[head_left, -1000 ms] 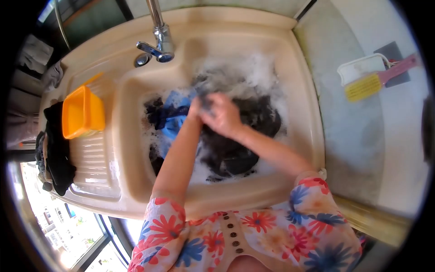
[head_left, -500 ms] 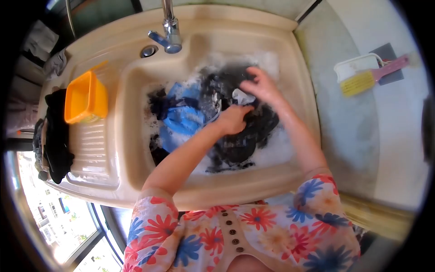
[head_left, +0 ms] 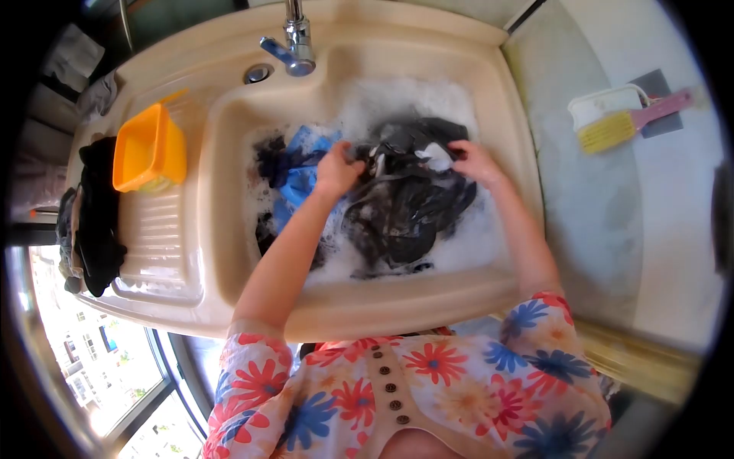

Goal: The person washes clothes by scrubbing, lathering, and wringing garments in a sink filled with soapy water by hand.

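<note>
In the sink basin [head_left: 222, 229], a dark wet garment [head_left: 405, 210] lies in foamy water. My left hand [head_left: 339, 168] is at its left side, fingers closed on the dark cloth. On the right, my right hand [head_left: 472, 162] pinches the edge of a small white cloth [head_left: 436, 156] resting on the dark garment. A blue cloth [head_left: 297, 187] is partly under and beside my left hand, with more dark fabric [head_left: 271, 161] to its left. White suds [head_left: 470, 237] surround the clothes.
A yellow-orange container [head_left: 150, 149] stands on the ribbed drainboard [head_left: 157, 245], with dark clothes [head_left: 98, 222] at its left edge. The chrome faucet [head_left: 297, 46] rises behind the basin. A pink-handled brush [head_left: 612, 134] and a white dish [head_left: 604, 105] lie on the right ledge.
My hands have moved apart: the left went left and up, the right shifted slightly right and down and closed on the white cloth. The dark garment is spread wider.
</note>
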Demonstrator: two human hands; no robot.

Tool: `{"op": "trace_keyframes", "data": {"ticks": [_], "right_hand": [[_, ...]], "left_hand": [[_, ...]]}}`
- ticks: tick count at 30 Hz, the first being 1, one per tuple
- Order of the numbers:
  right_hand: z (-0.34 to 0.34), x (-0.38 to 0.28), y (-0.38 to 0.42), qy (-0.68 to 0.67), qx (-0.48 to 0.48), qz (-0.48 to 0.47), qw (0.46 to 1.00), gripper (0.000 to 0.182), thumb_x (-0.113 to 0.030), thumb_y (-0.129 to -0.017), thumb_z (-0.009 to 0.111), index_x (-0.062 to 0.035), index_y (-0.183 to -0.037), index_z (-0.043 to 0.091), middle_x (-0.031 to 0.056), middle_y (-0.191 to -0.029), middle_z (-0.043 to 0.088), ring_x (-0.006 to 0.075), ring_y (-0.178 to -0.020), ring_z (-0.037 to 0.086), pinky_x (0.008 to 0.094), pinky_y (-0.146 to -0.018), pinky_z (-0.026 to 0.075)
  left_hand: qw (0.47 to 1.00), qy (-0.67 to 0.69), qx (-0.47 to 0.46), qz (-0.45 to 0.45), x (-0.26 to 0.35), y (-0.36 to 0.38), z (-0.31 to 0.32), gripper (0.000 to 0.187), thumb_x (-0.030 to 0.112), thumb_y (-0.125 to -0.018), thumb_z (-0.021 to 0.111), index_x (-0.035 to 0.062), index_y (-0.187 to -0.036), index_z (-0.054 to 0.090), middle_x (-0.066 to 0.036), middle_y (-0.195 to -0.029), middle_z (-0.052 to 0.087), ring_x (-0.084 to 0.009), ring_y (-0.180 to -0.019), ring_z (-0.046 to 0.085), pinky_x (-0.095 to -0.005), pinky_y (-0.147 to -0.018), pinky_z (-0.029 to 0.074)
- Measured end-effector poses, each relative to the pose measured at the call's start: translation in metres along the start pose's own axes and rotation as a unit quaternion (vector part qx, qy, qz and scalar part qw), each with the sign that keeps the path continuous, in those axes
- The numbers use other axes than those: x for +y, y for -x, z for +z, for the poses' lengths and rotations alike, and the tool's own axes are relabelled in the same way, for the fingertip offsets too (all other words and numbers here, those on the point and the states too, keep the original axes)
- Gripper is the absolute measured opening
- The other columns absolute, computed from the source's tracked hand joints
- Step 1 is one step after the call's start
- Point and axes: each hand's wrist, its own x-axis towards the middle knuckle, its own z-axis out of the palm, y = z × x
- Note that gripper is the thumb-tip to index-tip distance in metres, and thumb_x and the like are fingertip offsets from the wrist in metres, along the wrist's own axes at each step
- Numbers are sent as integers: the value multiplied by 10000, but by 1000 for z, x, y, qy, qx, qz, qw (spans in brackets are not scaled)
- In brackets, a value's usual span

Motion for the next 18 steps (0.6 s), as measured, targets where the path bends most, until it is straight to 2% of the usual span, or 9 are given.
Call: {"op": "trace_keyframes", "data": {"ticks": [2,3,6,7,8,12,15,16,18], "right_hand": [[12,-11,12,174,55,-4,983,388,-92,-678,586,-30,-1060,560,208,-1042,555,322,-970,529,368,-858,416],[21,-2,5,157,77,-8,985,319,-95,-660,597,-11,-968,589,193,-933,598,285,-859,576,356,-785,443],[-9,-35,12,-126,5,8,992,215,-88,-642,613,14,-831,602,91,-664,600,162,-657,558,302,-613,434],[-34,-68,28,-157,-39,60,985,222,-78,-641,612,10,-845,608,73,-661,596,141,-671,559,279,-618,433],[-47,-74,32,-128,-13,15,992,208,-48,-661,591,19,-858,601,61,-705,595,138,-683,556,269,-614,436],[-86,-85,45,-11,174,-136,975,210,0,-700,541,9,-901,602,55,-780,601,138,-703,558,265,-638,446],[-92,-76,45,-13,254,-126,959,242,16,-705,515,-21,-924,612,60,-799,605,139,-685,562,258,-610,458],[-93,-93,55,-103,238,-5,966,265,14,-701,495,-44,-927,619,57,-803,605,129,-668,562,234,-547,457],[-94,-115,68,-146,234,-14,961,280,4,-704,475,-54,-936,621,55,-798,604,123,-653,560,219,-515,449]], "left_hand": [[998,-38,-45,5,-5,1,12,543,233,-613,694,27,-1090,535,-148,-952,610,-279,-892,581,-325,-793,449],[996,-57,-68,10,-6,1,18,548,249,-607,702,20,-1079,544,-151,-946,612,-273,-884,586,-323,-786,451],[996,-49,-77,-4,18,12,11,457,246,-564,714,29,-952,609,-159,-847,626,-277,-822,598,-328,-743,454],[996,-54,-69,-14,29,18,8,433,239,-560,713,29,-926,617,-161,-823,628,-279,-806,601,-329,-734,455],[998,-49,-48,13,18,11,12,356,217,-558,700,25,-849,627,-164,-770,626,-283,-766,604,-334,-710,458],[988,-36,99,113,68,31,-27,285,157,-594,663,18,-834,597,-166,-758,618,-280,-726,601,-332,-678,464],[957,-18,196,211,95,35,-63,197,78,-631,624,27,-813,569,-151,-721,616,-265,-671,596,-326,-639,470],[949,-12,244,200,92,31,-70,184,67,-644,624,51,-820,571,-135,-719,618,-254,-663,598,-323,-624,470],[949,-98,260,146,56,16,-61,252,152,-648,657,85,-875,568,-128,-750,616,-292,-709,600,-361,-650,473]]}}
